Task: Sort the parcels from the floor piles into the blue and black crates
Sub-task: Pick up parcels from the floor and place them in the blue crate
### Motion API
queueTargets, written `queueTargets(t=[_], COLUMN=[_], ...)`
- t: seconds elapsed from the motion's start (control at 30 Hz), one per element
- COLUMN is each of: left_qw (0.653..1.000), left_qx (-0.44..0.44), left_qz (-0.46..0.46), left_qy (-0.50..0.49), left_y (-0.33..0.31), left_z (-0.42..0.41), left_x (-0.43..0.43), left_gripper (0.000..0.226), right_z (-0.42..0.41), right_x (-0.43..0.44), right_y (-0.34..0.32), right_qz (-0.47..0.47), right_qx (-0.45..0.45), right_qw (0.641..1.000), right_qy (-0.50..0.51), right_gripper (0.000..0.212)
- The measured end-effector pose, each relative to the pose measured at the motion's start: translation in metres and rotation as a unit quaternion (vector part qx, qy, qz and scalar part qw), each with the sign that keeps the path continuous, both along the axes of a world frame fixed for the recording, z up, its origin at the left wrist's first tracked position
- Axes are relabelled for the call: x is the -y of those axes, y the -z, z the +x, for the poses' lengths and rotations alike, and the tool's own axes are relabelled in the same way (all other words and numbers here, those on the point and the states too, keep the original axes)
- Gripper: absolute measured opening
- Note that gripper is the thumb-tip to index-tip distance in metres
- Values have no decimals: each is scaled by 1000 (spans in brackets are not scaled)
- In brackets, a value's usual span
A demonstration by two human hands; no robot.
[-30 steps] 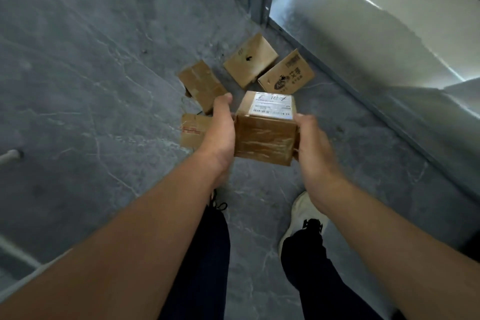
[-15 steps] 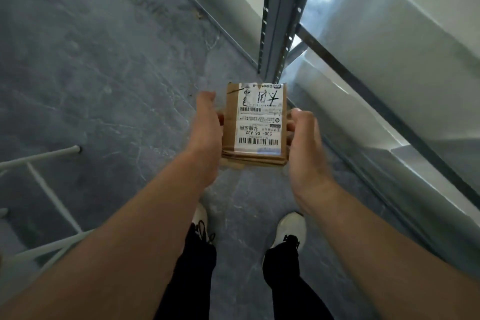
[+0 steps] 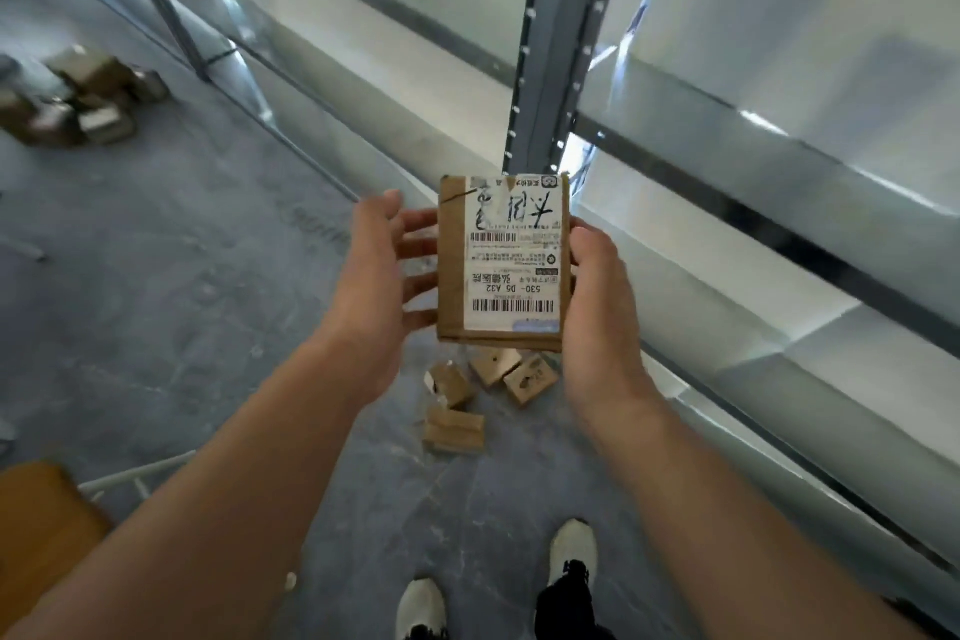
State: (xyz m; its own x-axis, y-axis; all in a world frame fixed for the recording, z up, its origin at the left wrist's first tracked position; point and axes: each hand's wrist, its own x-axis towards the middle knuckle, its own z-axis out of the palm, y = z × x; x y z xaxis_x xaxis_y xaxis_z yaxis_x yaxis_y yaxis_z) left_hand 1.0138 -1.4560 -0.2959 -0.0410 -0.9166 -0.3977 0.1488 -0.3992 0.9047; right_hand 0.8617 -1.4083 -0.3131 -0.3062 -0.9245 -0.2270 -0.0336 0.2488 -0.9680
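Head view looks down on a grey, marble-veined floor (image 3: pixel 182 276) beside a grey metal rack upright (image 3: pixel 556 42) with punched holes; pale, shiny sheeting covers the bays on either side of it. A cardboard parcel (image 3: pixel 501 265) is held up at chest height, its white shipping label facing the camera. The right hand (image 3: pixel 600 296) grips its right edge, thumb on the front. The left hand (image 3: pixel 376 276) is at its left edge with its fingers (image 3: pixel 415 250) straight and spread, the tips reaching behind the box. Below, four small parcels (image 3: pixel 457 426) lie close together on the floor. A second parcel pile (image 3: pixel 78 99) sits well apart at far left. White shoes (image 3: pixel 571 543) show at the bottom.
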Motion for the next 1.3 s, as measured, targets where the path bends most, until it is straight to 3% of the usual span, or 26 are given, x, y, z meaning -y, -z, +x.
queueTargets(t=[0.37, 0.6, 1.03, 1.3], left_qw=[968, 919, 861, 804], left_qx=[-11, -28, -137, -208], left_qz=[-232, -370, -425, -415], left_qy=[94, 135, 242, 372], left_y=[-292, -427, -529, -539], left_z=[-9, -55, -153, -207], left_x=[-66, -120, -173, -168], left_gripper=[55, 46, 49, 49], right_z=[-4, -44, -123, -136], right_x=[-72, -129, -226, -255], right_y=[-298, -421, -534, -544], right_qz=[-219, -309, -348, -338], right_qx=[-60, -39, -203, -232], right_qw=[970, 942, 881, 830], right_qy=[84, 127, 249, 378], right_gripper=[65, 53, 55, 71])
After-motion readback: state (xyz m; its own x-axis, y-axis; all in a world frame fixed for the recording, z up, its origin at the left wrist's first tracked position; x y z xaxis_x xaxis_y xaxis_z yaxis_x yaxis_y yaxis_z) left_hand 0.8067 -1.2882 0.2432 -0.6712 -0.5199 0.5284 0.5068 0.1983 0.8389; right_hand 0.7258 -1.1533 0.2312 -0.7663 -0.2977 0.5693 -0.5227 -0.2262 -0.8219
